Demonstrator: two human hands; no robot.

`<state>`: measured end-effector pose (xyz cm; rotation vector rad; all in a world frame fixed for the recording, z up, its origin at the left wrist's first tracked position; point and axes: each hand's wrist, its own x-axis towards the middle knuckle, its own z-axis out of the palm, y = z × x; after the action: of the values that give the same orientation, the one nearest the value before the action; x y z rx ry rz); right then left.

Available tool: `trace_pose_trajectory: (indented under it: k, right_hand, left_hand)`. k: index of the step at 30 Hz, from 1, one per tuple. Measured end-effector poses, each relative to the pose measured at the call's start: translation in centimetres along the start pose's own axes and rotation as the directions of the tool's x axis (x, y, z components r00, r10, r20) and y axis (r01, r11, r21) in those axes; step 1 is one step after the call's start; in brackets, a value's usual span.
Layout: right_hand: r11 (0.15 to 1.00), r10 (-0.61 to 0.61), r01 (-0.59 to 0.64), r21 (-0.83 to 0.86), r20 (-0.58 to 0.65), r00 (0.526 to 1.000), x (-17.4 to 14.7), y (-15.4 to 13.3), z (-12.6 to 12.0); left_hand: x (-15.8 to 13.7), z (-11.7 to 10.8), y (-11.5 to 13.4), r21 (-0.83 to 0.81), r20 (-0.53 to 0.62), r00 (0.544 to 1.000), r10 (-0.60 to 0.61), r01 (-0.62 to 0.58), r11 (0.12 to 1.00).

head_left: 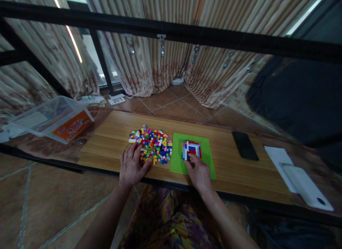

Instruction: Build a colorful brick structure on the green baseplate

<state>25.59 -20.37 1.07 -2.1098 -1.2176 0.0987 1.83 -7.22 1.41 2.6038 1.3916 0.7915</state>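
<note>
A pile of small, many-coloured toy building bricks (157, 145) lies on the wooden board. My left hand (130, 165) rests at its near left edge, fingers spread, fingertips touching the outer bricks. To the right of the pile is a bright green studded baseplate (177, 167). On it stands a low, roughly square brick build (196, 146) in white, blue and red, with light blue on its left side. My right hand (200, 172) pinches at the build's near left corner, thumb and fingers closed on a small brick. The fingers partly hide that brick and the build's near edge.
A black phone (245, 145) lies right of the baseplate. Farther right are white paper (279, 159) and a white device (307, 186). A clear plastic bin (50, 117) with an orange label stands at the left. A dark metal bar (171, 29) crosses before striped curtains.
</note>
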Motion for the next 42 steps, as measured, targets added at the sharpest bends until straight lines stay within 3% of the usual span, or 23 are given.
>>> trace_pose_trajectory:
  k: [5, 20, 29, 36, 42]
  right_hand:
    - [0.999, 0.013, -0.012, -0.031, 0.026, 1.000, -0.1, -0.8, -0.2]
    - [0.993, 0.119, -0.119, 0.001, -0.066, 0.991, -1.6, -3.5, -0.3]
    - [1.000, -0.014, 0.014, -0.009, 0.014, 1.000, -4.1, 0.5, -3.8]
    - [0.997, -0.015, 0.016, 0.069, -0.026, 1.000, -2.0, 2.4, -4.7]
    - [0.988, -0.049, 0.055, 0.145, -0.042, 0.998, 0.1, 2.9, -4.2]
  left_hand:
    - [-0.1, 0.1, -0.1, -0.001, -0.005, 1.000, 0.004, -0.004, 1.000]
    - [0.0, 0.3, -0.3, 0.005, -0.001, 1.000, -0.006, 0.006, 1.000]
    - [0.1, 0.2, -0.3, 0.010, -0.002, 1.000, -0.002, 0.002, 1.000]
    - [0.0, 0.2, -0.4, -0.028, -0.009, 1.000, 0.009, -0.009, 1.000]
    - [0.0, -0.4, -1.3, -0.204, -0.068, 0.997, 0.021, -0.035, 0.978]
